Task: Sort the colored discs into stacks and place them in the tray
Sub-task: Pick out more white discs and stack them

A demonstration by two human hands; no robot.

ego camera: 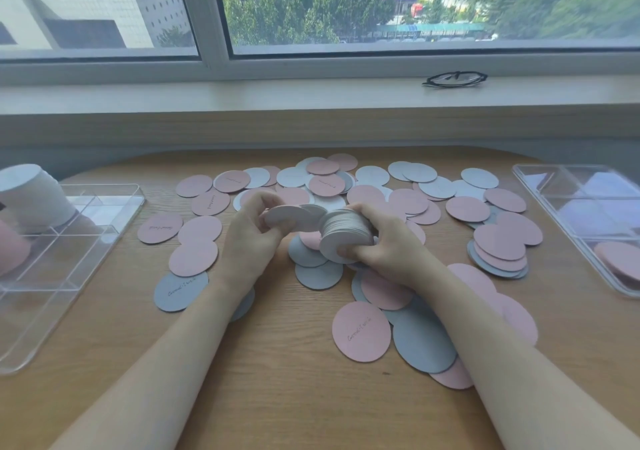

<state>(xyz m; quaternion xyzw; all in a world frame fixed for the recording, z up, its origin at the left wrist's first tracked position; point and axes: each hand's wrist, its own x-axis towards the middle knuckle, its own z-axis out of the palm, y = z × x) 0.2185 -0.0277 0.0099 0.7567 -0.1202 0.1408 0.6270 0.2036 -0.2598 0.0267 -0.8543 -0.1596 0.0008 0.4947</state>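
Stack in hand: a thick stack of grey discs (pixel 346 233) sits at the centre of the frame, lifted above the table and tilted so its flat face turns toward the lower left.
Right hand: the right hand (pixel 384 238) curls around the stack, fingers under its lower edge and thumb over the top.
Left hand: the left hand (pixel 252 231), just left of the stack, pinches a single grey disc (pixel 287 216) between thumb and curled fingers; the disc's right edge reaches the stack.
Loose discs: pink and grey discs (pixel 408 203) lie scattered and overlapping across the middle of the frame, from left of centre to the right side, some bearing small handwriting. A pink disc with writing (pixel 361 331) lies flat at lower centre, between the two forearms.
Left tray: a clear divided tray (pixel 65 278) rests at the left edge of the frame. A tall stack of white or pale grey discs (pixel 33 195) stands tilted in its far section, and a pink stack (pixel 12 248) shows partly at the very edge.
Right tray: a second clear divided tray (pixel 568 207) lies at the right edge, with pink discs (pixel 620 262) in its near section.
Table: a light wooden table (pixel 277 380) carries everything.
Windowsill: folded dark-framed glasses (pixel 453 79) rest on the sill at upper right, below a window (pixel 381 9) showing trees and buildings.
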